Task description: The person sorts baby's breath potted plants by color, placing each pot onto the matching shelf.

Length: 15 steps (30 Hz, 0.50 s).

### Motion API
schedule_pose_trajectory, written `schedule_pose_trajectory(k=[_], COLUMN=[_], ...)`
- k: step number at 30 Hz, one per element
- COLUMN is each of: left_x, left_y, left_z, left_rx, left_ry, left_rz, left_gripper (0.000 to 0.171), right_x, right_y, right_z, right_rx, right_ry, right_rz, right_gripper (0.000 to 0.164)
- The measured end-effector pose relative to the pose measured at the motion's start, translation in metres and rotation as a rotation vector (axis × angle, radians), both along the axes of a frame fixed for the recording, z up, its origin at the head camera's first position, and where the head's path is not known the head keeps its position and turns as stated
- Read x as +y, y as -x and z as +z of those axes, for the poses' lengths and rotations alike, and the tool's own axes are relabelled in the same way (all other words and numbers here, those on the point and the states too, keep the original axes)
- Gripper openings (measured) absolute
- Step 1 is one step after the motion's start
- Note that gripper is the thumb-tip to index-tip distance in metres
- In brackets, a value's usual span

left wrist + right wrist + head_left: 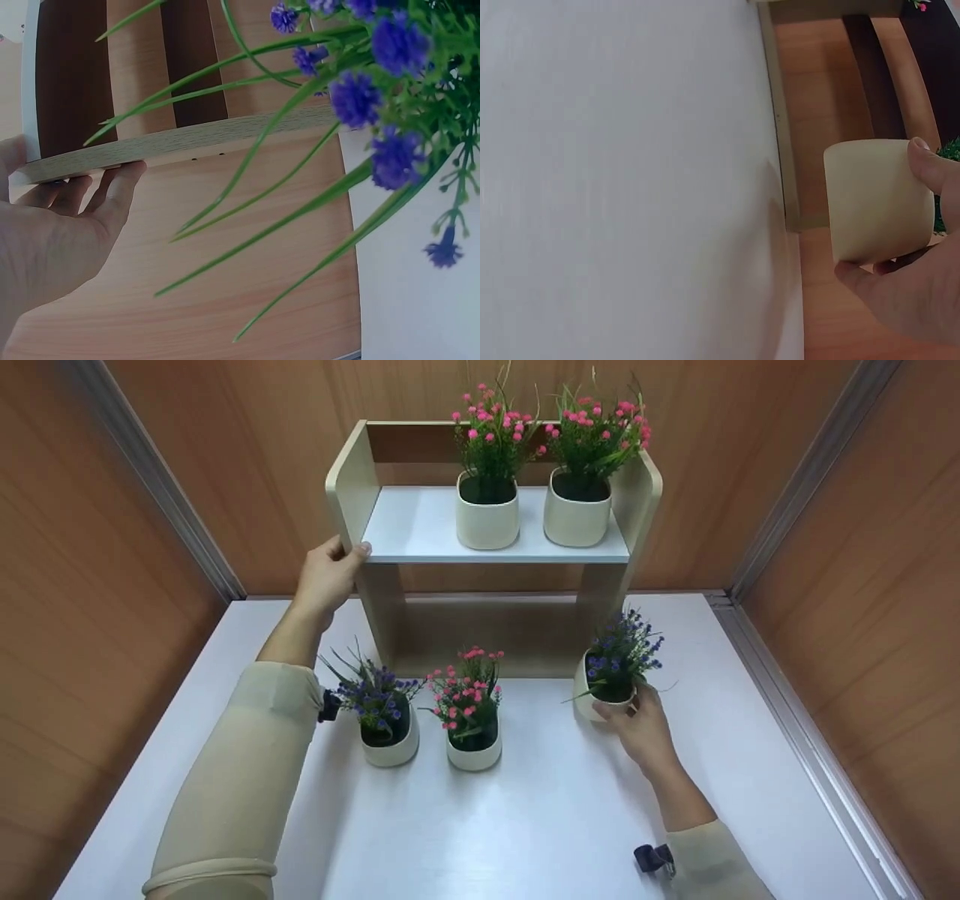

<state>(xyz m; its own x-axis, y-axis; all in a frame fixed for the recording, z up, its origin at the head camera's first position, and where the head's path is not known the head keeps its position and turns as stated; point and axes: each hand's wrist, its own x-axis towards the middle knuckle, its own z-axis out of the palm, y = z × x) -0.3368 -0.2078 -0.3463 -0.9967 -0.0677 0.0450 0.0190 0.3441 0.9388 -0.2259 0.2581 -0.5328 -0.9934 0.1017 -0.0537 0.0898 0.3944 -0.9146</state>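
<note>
My left hand (324, 579) grips the left side panel of a two-tier shelf (498, 559), thumb at the upper board's front corner and fingers round the outside. In the left wrist view, fingers (120, 196) lie against the panel's outer face. My right hand (643, 729) holds a white pot with purple flowers (621, 654) at the shelf's lower right front. In the right wrist view the pot (877, 199) sits between thumb and fingers, tilted, its base above the white table (630, 180).
A purple-flowered pot (390, 744) and a pink-flowered pot (474, 750) stand on the table before the shelf, the purple one close by my left forearm. Two pink-flowered pots (487, 521) (576, 519) stand on the upper tier. Wooden walls (862, 547) enclose the table.
</note>
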Motion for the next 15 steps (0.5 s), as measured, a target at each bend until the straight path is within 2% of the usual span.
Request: schedule_pose_trajectory(k=[8, 15], left_x=[0.001, 0.000], left_y=[0.000, 0.000], left_z=[0.002, 0.000], left_rx=[0.001, 0.003], left_ry=[0.005, 0.000], left_rz=[0.005, -0.002], left_gripper=[0.064, 0.062], right_x=[-0.024, -0.043], right_y=[0.008, 0.015], right_z=[-0.008, -0.013], right_rx=[0.056, 0.071], right_ry=[0.004, 0.017], right_rz=[0.058, 0.110], right_gripper=[0.084, 0.085])
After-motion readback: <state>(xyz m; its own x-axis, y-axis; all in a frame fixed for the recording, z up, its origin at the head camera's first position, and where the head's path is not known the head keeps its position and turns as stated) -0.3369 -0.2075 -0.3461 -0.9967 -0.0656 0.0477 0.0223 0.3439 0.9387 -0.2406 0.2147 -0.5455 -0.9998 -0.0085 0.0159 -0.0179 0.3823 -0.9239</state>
